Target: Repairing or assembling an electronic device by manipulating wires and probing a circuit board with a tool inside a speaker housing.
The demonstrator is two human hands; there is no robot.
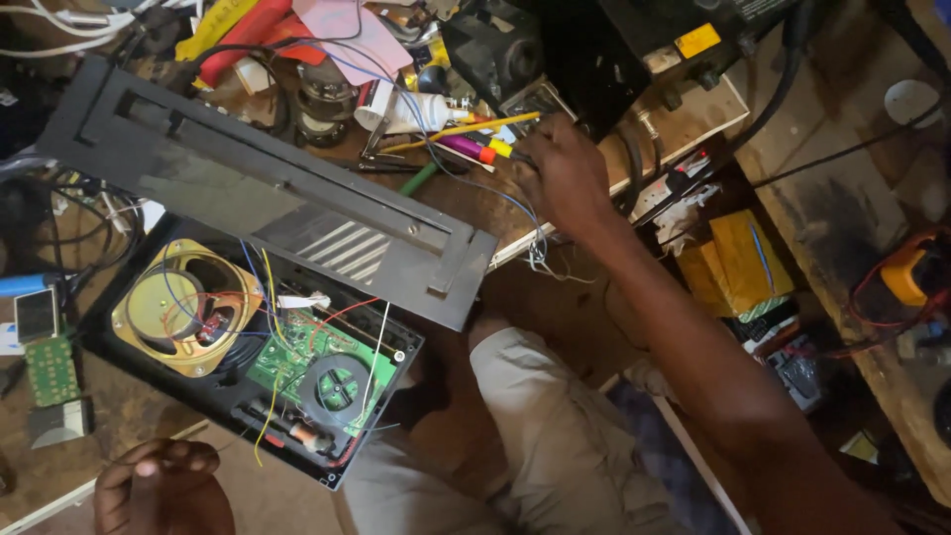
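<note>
An opened black radio case (119, 357) lies on the bench and my lap, showing a brass-coloured speaker (183, 307), a green circuit board (317, 372) and coloured wires. Its long black front panel (248, 183) lies slanted above it. My right hand (565, 178) reaches onto the wooden bench, with its fingers curled over the end of a pink, orange and yellow tool (475, 150). A yellow pencil-like rod (466, 129) lies just beyond. My left hand (158, 487) rests at the lower left beside the case, fingers curled in.
Cables, a white bottle (421, 111), red and yellow items and black equipment (555, 50) crowd the bench's far side. A small green board (50, 369) and a phone-like device (36, 314) lie at the left. A yellow packet (743, 260) and an orange meter (906, 272) sit at the right.
</note>
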